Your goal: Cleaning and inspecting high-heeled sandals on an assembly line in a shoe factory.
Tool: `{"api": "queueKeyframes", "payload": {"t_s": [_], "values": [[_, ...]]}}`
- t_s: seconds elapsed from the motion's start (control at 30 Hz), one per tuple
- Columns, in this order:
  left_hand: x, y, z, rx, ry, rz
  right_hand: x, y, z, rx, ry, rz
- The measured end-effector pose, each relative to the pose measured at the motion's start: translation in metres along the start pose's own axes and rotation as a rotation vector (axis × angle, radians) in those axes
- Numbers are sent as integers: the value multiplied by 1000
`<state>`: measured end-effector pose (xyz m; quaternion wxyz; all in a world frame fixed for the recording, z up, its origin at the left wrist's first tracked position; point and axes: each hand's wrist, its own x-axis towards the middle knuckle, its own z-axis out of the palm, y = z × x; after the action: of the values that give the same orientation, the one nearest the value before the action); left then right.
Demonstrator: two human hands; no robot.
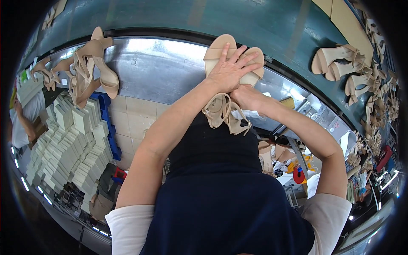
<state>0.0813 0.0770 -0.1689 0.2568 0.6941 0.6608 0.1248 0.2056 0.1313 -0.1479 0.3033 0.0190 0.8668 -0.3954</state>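
Note:
A pair of beige ankle-strap sandals lies side by side at the near edge of a metal-topped bench, toes pointing away from me. My left hand [231, 70] rests flat across the front straps with its fingers spread, touching both the left sandal [215, 108] and the right sandal [255, 52]. Just below it, my right hand [247, 98] is closed at the middle of the right sandal; its fingertips are partly hidden beneath my left hand. The heel ends and thin ankle straps hang toward my dark apron [212, 148].
A green conveyor belt [170, 17] runs beyond the metal ledge [157, 63]. More beige sandals stand at the left [91, 68] and on the belt's right side [340, 61]. White boxes [72, 144] are piled at the lower left, near a person's arm [26, 121].

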Motion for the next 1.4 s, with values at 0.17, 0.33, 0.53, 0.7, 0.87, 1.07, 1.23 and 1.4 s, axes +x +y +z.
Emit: {"api": "queueKeyframes", "payload": {"t_s": [0.17,0.33,0.53,0.7,0.87,1.07,1.23,1.4], "values": [[-3,0,-3,-54,-1,-12,-7,-25,-15,-2,15,201],[0,0,3,146,-11,-3,3,-8,-16,-53,-95,-8],[1,3,-4,-35,-30,-7,0,0,3,-146,64,-68],[-2,-2,4,72,-8,-5,7,-8,-31,-100,-142,-140],[0,0,1,83,-56,-15,7,5,-42,-143,-270,-275],[-1,-2,7,74,30,13,6,-4,-29,25,-251,-112],[-1,0,0,71,-46,2,1,-2,-29,-53,-124,-115],[-5,-2,-3,-121,39,24,-33,1,-42,137,159,-120]]}}
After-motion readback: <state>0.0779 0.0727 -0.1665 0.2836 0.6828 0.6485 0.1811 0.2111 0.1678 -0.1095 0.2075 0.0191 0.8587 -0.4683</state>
